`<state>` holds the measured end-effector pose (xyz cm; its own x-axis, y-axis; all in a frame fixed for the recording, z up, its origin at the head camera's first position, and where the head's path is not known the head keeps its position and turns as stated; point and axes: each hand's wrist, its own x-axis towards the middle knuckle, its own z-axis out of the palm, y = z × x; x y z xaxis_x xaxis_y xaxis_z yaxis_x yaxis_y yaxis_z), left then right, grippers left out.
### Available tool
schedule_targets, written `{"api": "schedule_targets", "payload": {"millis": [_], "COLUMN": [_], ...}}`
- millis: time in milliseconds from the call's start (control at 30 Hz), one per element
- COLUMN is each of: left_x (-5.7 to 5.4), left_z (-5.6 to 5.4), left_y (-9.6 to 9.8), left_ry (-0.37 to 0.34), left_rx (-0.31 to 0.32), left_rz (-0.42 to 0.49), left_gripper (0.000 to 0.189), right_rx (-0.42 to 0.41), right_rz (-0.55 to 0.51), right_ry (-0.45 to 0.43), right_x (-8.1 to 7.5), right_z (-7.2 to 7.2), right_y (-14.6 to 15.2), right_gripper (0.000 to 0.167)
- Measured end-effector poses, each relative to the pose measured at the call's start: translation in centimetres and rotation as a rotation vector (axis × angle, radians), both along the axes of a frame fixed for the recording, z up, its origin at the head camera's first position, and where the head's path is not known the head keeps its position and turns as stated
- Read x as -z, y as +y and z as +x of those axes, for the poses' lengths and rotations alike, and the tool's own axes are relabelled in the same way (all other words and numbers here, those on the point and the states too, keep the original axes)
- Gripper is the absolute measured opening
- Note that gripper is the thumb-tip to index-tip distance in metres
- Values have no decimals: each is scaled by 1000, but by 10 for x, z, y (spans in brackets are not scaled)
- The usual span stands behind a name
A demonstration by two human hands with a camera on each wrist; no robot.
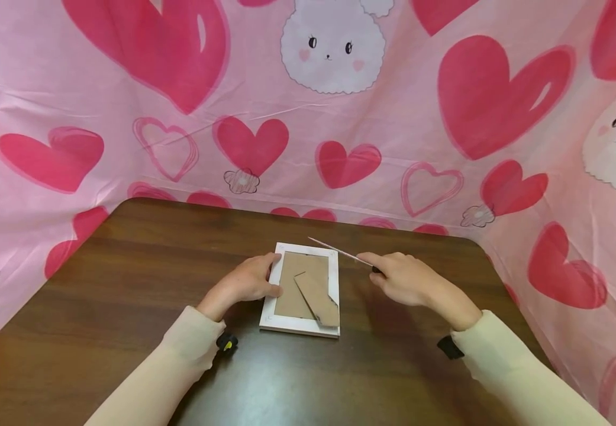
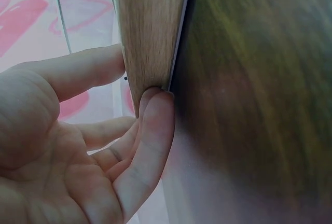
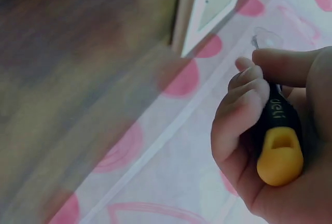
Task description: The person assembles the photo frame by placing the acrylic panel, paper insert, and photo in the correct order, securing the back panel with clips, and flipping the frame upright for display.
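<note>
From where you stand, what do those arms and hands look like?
A person's left hand and right hand, both ungloved. The left sleeve and right sleeve are long, plain and pale cream. A small black object with a yellow patch shows beside the former, a black piece beside the latter.

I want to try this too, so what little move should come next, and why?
Perhaps move the screwdriver tip to the edge of the brown backing. The right hand grips the screwdriver, its tip shows beyond the far edge of the white frame, and the left hand holds the frame's side.
</note>
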<state>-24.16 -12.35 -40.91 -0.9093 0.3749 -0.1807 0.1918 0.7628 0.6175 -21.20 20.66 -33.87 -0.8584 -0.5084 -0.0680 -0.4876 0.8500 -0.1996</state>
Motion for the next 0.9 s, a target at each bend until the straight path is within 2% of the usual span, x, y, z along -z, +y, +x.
{"api": "schedule_targets", "payload": {"millis": [200, 333, 600, 767, 900], "left_x": [1, 1, -1, -1, 0], "left_z": [0, 0, -4, -6, -7], "left_y": [-3, -4, -7, -10, -12], "left_ry": [-69, -81, -125, -158, -172], "left_rx": [-1, 15, 48, 74, 82], "left_rz": [51, 78, 97, 123, 131], "left_gripper": [83, 86, 92, 93, 93], "right_rx": [-13, -48, -109, -142, -192], "right_rz": [35, 58, 111, 75, 68], "right_ry": [-52, -92, -110, -130, -104], "right_x": [-7, -9, -18, -20, -22], "right_z": [2, 4, 6, 6, 5], "right_y": [-15, -26, -45, -52, -56], "right_gripper": [25, 25, 25, 23, 22]}}
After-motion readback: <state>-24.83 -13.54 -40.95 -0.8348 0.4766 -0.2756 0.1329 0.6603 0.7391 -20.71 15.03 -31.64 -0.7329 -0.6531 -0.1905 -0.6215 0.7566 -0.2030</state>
